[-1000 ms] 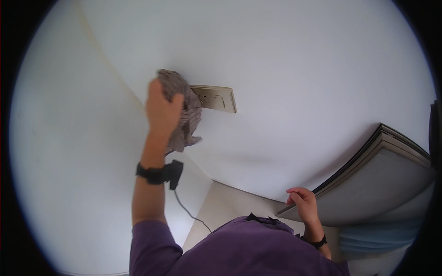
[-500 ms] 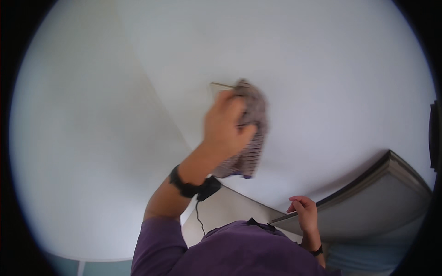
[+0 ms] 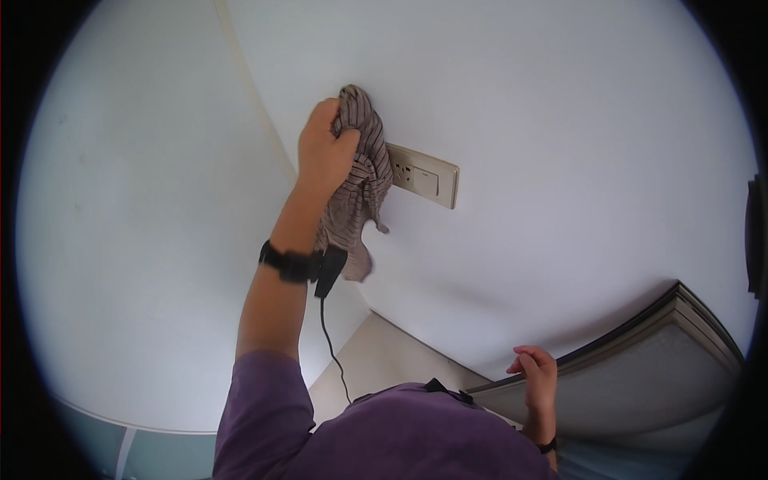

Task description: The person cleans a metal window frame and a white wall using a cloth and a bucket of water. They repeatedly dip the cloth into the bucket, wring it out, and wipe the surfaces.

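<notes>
A striped brown-grey cloth [image 3: 352,204] is bunched in my left hand [image 3: 324,156], which is raised against the white wall. Its folds hang below the fingers and cover the left end of a beige socket and switch panel [image 3: 426,178]. The sockets nearest the cloth are partly hidden. Low on the right, my right hand [image 3: 534,372] hovers near the panels leaning on the wall. Its fingers are loosely bent and a little apart, with nothing visible in them.
Several grey framed panels [image 3: 640,368] lean against the wall at the lower right. A black strap [image 3: 288,262] circles my left wrist, with a black block [image 3: 330,270] and a dangling cable [image 3: 332,348]. Two wall surfaces meet along a corner [image 3: 264,112] left of the cloth.
My left hand has moved left and up with the cloth, uncovering most of the socket and switch panel. My right hand stays nearly where it was.
</notes>
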Available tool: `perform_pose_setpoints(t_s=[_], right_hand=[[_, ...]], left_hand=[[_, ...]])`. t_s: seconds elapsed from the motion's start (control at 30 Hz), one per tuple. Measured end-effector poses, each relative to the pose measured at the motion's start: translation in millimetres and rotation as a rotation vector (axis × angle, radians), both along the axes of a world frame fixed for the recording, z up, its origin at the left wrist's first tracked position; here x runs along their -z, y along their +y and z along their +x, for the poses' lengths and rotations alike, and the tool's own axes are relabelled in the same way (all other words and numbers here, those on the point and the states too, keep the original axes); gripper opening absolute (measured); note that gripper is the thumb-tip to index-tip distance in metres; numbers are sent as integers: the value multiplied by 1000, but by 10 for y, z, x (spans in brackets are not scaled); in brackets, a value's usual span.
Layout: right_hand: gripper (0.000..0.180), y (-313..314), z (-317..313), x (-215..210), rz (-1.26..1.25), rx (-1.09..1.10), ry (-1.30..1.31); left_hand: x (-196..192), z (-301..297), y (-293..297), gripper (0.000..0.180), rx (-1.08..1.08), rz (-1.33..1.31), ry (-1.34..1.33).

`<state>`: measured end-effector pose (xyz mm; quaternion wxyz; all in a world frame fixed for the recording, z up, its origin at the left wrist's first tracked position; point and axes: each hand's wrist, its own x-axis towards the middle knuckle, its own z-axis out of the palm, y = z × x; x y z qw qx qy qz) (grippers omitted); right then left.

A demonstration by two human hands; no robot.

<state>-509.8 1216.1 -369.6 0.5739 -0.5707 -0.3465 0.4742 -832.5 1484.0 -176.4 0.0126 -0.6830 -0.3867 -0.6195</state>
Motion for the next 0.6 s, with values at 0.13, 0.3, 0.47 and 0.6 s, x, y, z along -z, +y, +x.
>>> perform_pose_setpoints(t_s=[0.13, 0.3, 0.47, 0.6], right_hand=[[16, 2, 43, 58, 27, -55, -11], [15, -25, 100, 52, -14, -56, -17], [17, 243, 50, 123, -60, -148, 4], [16, 738, -228, 454, -98, -354, -15]], left_hand=[[773, 164, 204, 31, 21, -99, -36], [1652, -150, -182, 31, 96, -806, 460], [2050, -332, -661, 36, 156, -922, 389], [2109, -250, -873, 39, 122, -1249, 426]])
